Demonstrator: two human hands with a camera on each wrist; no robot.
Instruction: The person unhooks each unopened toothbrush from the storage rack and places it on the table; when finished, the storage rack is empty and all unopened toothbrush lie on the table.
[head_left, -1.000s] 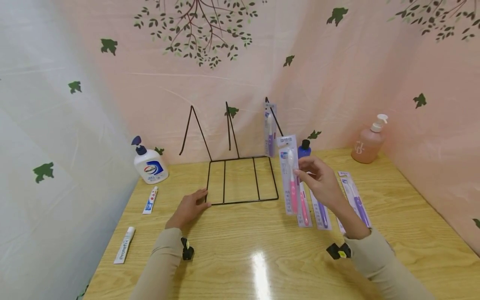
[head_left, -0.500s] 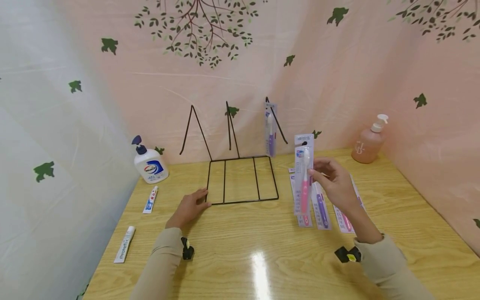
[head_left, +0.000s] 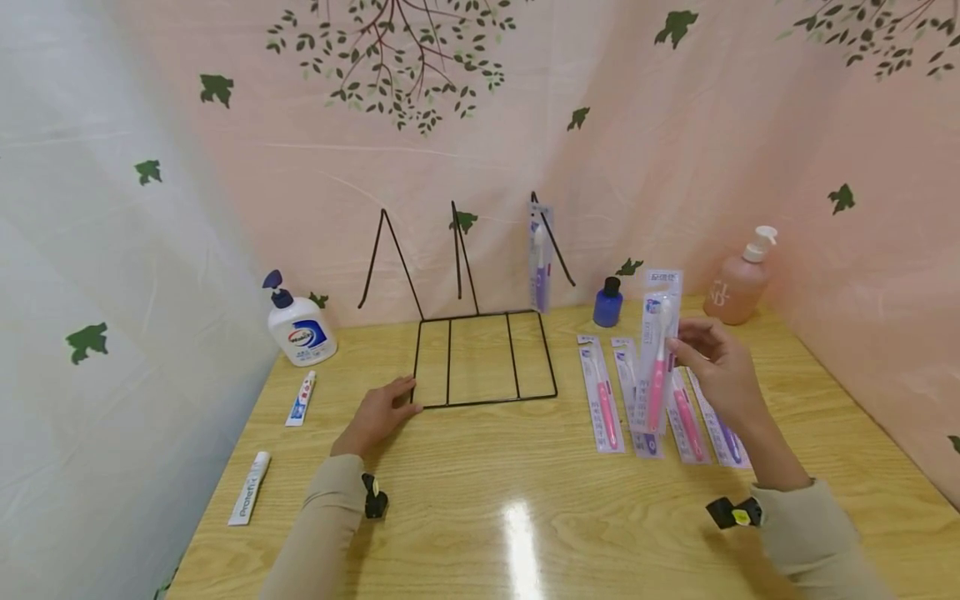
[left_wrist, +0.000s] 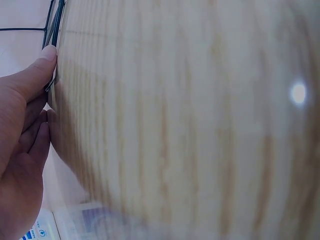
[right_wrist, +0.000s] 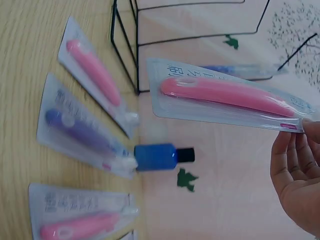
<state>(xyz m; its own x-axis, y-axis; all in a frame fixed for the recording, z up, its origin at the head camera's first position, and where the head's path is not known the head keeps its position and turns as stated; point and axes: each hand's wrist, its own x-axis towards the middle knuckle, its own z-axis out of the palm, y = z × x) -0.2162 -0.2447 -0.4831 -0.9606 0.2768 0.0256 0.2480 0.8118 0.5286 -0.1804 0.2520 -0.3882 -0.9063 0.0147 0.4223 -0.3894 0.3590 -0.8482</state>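
My right hand (head_left: 723, 371) pinches the right edge of a packaged toothbrush (head_left: 657, 383) with a pink handle, held upright above the table. In the right wrist view, that toothbrush (right_wrist: 225, 97) extends away from the fingertips. Below it, several packaged toothbrushes lie in a row, including a pink one (head_left: 606, 408) at the left end and a purple one (head_left: 723, 433) at the right end. My left hand (head_left: 381, 414) holds the front left corner of a black wire rack (head_left: 480, 405) between thumb and fingers. A packaged purple toothbrush (head_left: 541, 267) hangs on the rack's right hook.
Behind the row stands a blue bottle (head_left: 607, 304) with a black cap. A pink pump bottle (head_left: 735, 287) is at the back right. On the left are a white pump bottle (head_left: 302, 332), a small toothpaste tube (head_left: 301, 400) and another tube (head_left: 249, 490). Printed curtains surround the table.
My right hand has moved right with the pink toothbrush, passing over the row and uncovering the blue bottle. The left hand stays at the rack's corner.
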